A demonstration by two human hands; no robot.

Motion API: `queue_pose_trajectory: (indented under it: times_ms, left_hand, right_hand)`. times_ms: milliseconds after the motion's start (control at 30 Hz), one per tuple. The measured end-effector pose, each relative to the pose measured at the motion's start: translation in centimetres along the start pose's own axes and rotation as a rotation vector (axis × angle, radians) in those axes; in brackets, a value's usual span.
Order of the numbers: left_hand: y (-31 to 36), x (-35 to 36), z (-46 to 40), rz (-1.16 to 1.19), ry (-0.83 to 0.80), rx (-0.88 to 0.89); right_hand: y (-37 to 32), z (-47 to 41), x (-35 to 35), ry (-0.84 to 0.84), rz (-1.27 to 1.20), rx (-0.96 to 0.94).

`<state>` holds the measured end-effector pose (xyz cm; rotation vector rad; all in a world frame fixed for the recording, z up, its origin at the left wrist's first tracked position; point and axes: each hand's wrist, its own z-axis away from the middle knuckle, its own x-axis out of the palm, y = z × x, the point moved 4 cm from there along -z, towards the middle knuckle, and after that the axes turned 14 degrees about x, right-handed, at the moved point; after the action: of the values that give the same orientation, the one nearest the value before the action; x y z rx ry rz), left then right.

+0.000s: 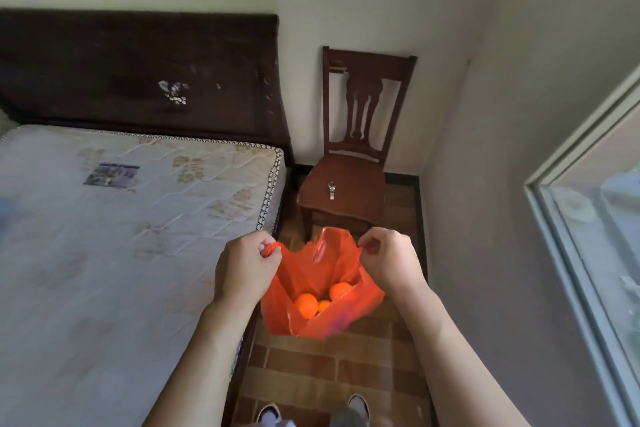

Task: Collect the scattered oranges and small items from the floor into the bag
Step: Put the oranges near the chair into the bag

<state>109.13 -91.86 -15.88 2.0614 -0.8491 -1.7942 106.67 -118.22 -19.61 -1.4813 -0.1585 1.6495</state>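
Three oranges (306, 304) inside one red bag (346, 314), handles pinched by left hand (242, 269) and right hand (389, 262)

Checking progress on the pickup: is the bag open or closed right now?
Open. The left hand and right hand pull the bag handles apart, and three oranges show inside.

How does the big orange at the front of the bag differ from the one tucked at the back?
The front orange looks larger and shows nearly whole; the back orange is partly hidden by the folded wall of the orange plastic bag. The front one lies nearer the left hand, the back one nearer the right hand. Both are round, bright orange.
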Motion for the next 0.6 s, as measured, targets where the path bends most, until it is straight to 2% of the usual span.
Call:
queue_pose_trajectory:
  times_ms: [233,600]
  left_hand:
    - [-2.3,-0.1,-0.9,-0.039,0.019,-0.060]
    - [-8.4,-1.6,-3.3,0.009,0.031,-0.096]
  right_hand:
    - [0.2,-1.9,2.0,-0.052,-0.030,0.023]
    - [-4.1,-3.2,5.6,-0.093,0.036,0.025]
